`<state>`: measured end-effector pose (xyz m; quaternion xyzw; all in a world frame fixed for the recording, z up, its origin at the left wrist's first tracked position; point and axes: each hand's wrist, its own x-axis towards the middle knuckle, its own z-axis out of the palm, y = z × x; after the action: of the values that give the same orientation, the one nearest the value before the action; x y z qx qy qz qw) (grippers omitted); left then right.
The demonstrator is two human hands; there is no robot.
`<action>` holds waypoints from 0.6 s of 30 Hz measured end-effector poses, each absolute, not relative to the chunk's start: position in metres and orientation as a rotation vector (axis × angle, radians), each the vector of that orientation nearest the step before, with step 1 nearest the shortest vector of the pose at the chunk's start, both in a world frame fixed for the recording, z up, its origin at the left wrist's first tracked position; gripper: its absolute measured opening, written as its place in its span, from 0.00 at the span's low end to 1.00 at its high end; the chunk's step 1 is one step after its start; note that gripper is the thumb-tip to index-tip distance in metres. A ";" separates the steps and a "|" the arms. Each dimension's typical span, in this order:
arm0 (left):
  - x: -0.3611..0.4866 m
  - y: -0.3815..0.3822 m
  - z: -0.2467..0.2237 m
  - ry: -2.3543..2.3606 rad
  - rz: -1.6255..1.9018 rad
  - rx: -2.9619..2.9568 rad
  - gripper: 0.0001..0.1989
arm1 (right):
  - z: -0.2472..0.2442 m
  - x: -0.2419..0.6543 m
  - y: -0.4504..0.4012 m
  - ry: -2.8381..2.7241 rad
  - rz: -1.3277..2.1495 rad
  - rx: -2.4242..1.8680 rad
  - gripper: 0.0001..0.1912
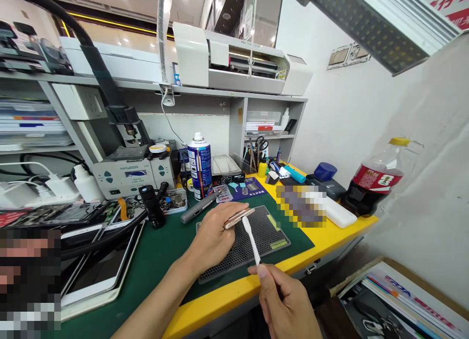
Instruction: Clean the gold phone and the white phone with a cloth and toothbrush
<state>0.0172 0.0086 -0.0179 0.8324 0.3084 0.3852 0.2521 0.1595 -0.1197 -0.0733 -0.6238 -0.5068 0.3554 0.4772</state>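
Note:
My left hand [216, 234] is closed around a thin gold-edged phone [239, 218], tilted above a dark perforated mat [256, 234]. In my right hand [284, 300], near the yellow front edge of the bench, is a white toothbrush [252, 239]. Its head is at the lower edge of the phone; whether the bristles touch it is hard to tell. The phone's face is seen nearly edge-on. A grey pen-like tool [199, 208] lies on the green mat [150, 265] just behind my left hand.
A blue spray can [200, 168] stands behind the hands. Left are a black flashlight [151, 207] and white-framed tablets [98, 265]. Right are a white case [330, 207] and a cola bottle [377, 178]. A lamp [377, 26] hangs upper right.

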 end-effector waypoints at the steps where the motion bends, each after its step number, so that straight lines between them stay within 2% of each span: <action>1: 0.017 0.009 -0.018 0.843 1.043 2.262 0.28 | -0.072 0.160 -0.120 -1.233 0.898 -1.523 0.34; 12: 0.017 0.009 -0.018 0.818 1.050 2.279 0.30 | -0.057 0.170 -0.123 -1.169 1.047 -1.495 0.35; 18: 0.016 0.010 -0.021 0.848 1.027 2.282 0.30 | -0.052 0.178 -0.124 -1.063 1.258 -1.410 0.34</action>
<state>0.0162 0.0101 -0.0213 0.8368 0.3110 0.3767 0.2473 0.1783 -0.1241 -0.0518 -0.5747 -0.4333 0.5130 0.4679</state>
